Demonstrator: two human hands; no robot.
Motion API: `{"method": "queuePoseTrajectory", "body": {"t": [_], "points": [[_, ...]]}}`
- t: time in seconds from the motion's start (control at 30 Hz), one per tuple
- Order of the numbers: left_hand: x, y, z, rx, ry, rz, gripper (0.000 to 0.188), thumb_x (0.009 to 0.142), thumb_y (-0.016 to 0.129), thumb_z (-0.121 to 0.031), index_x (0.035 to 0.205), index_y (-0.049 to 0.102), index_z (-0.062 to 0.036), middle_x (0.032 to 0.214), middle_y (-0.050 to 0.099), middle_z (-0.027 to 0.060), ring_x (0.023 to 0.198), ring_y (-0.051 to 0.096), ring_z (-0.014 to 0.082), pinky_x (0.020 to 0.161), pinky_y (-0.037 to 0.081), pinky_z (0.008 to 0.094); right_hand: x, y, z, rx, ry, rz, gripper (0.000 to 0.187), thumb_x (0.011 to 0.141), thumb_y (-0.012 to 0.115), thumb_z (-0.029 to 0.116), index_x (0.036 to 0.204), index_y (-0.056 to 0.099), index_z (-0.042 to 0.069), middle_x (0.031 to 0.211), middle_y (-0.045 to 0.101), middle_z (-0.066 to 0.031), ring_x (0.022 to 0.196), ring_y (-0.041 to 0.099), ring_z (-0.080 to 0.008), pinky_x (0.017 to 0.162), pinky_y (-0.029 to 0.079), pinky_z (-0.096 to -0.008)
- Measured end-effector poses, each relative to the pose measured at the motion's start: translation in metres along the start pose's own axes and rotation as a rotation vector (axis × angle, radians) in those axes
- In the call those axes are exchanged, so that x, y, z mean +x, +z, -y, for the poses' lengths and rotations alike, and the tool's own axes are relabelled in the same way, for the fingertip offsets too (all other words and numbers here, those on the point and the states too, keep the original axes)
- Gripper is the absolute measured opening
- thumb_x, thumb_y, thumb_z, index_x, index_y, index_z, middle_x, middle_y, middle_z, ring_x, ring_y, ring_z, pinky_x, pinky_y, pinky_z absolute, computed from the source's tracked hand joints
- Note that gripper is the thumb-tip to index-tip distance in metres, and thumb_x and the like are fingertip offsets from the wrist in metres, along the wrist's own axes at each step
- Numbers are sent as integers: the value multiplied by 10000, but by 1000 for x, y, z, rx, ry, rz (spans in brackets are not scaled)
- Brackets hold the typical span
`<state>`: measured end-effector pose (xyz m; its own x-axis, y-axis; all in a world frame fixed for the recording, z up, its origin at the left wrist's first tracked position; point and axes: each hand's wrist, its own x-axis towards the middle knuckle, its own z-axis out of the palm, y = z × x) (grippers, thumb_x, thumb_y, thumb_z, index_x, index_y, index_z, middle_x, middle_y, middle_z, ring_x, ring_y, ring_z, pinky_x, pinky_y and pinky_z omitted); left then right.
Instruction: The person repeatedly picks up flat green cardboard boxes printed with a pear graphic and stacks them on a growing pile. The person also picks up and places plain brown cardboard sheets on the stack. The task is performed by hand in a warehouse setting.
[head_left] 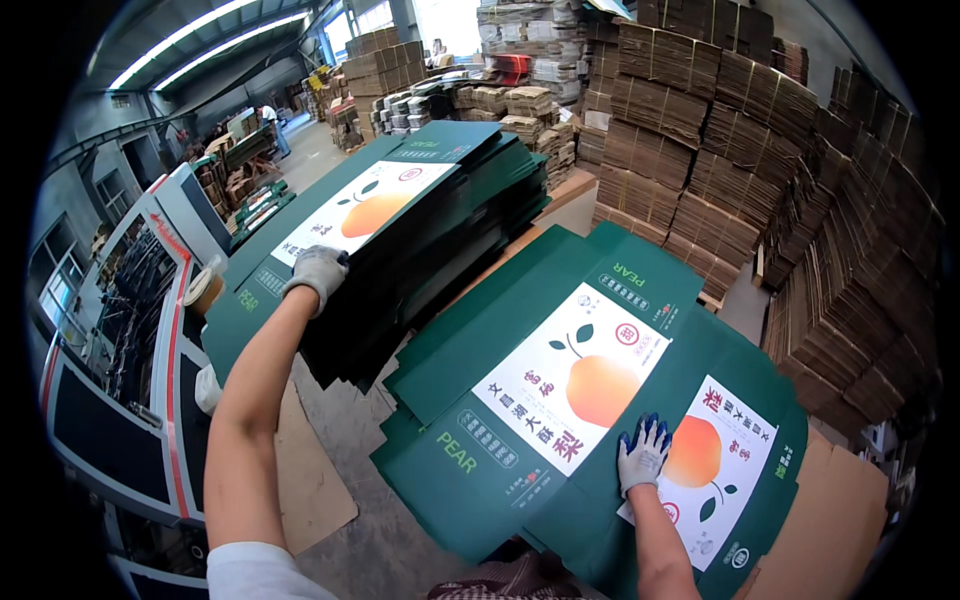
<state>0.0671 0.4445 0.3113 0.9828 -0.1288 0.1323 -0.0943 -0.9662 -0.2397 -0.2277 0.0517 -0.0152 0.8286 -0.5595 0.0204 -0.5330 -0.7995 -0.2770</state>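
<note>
My left hand (318, 274), in a grey work glove with dark fingertips, is at the near edge of a tall stack of flat green cartons (258, 240). Its fingers are bent and bunched at the rim of the top carton; the thumb and underside are hidden. Below and to the right lies another flat green carton (440, 380), unfolded, with two white panels showing orange pears and green leaves. My right hand (643, 455), gloved in white with dark blue fingertips, rests flat on this carton between the panels, fingers spread.
A machine (180, 370) with red edging stands on the left. Tall strapped bundles of brown cardboard (660, 120) rise behind and to the right. A plain brown cardboard sheet (825, 510) lies at the lower right, another (312, 480) on the floor. A person (272, 128) stands far back.
</note>
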Motion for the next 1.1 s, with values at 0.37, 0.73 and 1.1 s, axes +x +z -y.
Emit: {"method": "queuePoseTrajectory", "body": {"t": [0.37, 0.73, 1.1], "points": [[-212, 90, -184, 99, 731, -322, 218, 717, 549, -163, 898, 567, -43, 856, 562, 99, 762, 558, 243, 696, 431, 375, -13, -61, 50, 436, -96, -60, 649, 779, 545, 419, 1293, 358, 69, 1299, 396, -156, 1196, 363, -326, 998, 273, -436], [-208, 193, -276, -202, 760, 184, 305, 720, 631, -280, 884, 569, -30, 931, 599, 156, 906, 564, 303, 792, 441, 389, -203, -71, -191, 347, 906, -851, 544, 771, 629, 311, 1213, 441, 54, 1093, 522, -133, 1008, 492, -266, 862, 395, -391], [-191, 153, -274, -482, 546, 290, 353, 774, 616, -282, 1015, 600, -24, 971, 617, 153, 875, 593, 290, 789, 449, 363, -352, -40, -337, 1577, 1829, -1147, 355, 728, 715, 181, 1002, 540, 38, 817, 592, -104, 606, 567, -218, 545, 510, -376]]}}
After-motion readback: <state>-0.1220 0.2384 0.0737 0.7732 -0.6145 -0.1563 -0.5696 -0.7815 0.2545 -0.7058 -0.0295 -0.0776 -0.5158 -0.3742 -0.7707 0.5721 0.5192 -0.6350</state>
